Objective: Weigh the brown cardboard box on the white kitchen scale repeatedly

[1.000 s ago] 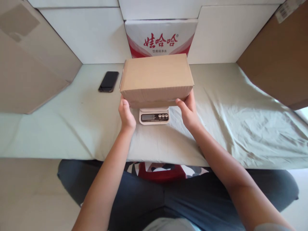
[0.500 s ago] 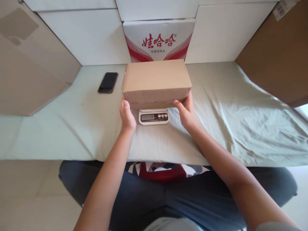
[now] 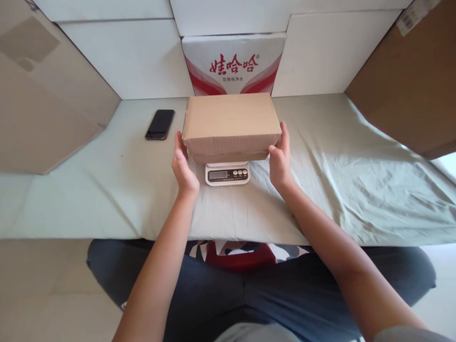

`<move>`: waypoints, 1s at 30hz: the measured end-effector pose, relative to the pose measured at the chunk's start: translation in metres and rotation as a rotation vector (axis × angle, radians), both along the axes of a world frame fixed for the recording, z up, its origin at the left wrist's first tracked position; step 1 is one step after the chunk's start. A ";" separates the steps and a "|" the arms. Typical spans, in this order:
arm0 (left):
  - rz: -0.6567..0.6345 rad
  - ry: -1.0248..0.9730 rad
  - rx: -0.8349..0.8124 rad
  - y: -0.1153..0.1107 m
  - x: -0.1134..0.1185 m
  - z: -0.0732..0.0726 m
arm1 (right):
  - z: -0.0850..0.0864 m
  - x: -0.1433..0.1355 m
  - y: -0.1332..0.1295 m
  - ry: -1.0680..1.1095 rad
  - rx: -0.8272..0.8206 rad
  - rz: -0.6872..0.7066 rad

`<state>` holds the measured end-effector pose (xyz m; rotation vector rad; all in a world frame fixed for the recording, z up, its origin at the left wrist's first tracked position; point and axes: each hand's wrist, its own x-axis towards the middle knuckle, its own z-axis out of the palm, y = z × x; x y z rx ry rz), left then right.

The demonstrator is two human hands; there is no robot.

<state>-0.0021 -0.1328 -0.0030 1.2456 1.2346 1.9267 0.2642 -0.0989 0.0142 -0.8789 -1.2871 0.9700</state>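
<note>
A closed brown cardboard box (image 3: 231,116) sits over a white digital kitchen scale (image 3: 228,174). The scale's display and buttons stick out in front, while its platform is hidden under the box. My left hand (image 3: 184,166) is at the box's left side, fingers stretched up along it and the thumb off the front face. At the right side, my right hand (image 3: 280,161) has its fingers extended, with the thumb by the front right corner. Whether the fingers behind the edges still touch the box I cannot tell.
A black phone (image 3: 160,124) lies left of the box on the pale green cloth (image 3: 89,199). White cartons, one with red lettering (image 3: 233,64), form a wall behind. Large brown cartons stand at the left (image 3: 53,104) and right (image 3: 399,90).
Both hands have loosened and spread outward. The right thumb has slid from the box's front face to its corner. The box remains over the scale.
</note>
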 end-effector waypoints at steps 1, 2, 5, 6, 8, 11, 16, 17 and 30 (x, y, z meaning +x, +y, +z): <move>0.041 -0.020 0.014 0.001 -0.002 0.000 | 0.000 0.005 0.004 0.008 0.001 -0.030; 0.082 -0.044 0.024 0.001 -0.004 0.000 | -0.001 0.010 0.008 0.008 -0.002 -0.052; 0.112 -0.075 0.012 0.005 -0.008 -0.001 | -0.002 0.024 0.017 -0.002 -0.014 -0.064; 0.104 -0.071 0.006 0.006 -0.009 -0.002 | -0.004 0.026 0.019 0.008 -0.018 -0.062; 0.092 -0.064 0.004 0.008 -0.008 -0.003 | -0.009 0.027 0.022 0.046 -0.030 -0.056; 0.097 -0.094 0.012 0.010 -0.005 -0.004 | -0.017 0.022 0.024 0.093 -0.056 -0.046; 0.106 -0.095 0.003 0.012 -0.001 -0.005 | -0.027 0.017 0.024 0.099 -0.066 -0.036; 0.101 -0.098 0.002 0.012 0.000 -0.005 | -0.029 0.017 0.024 0.099 -0.063 -0.040; 0.058 -0.112 -0.016 0.012 0.004 -0.006 | -0.033 0.011 0.025 0.060 -0.041 0.007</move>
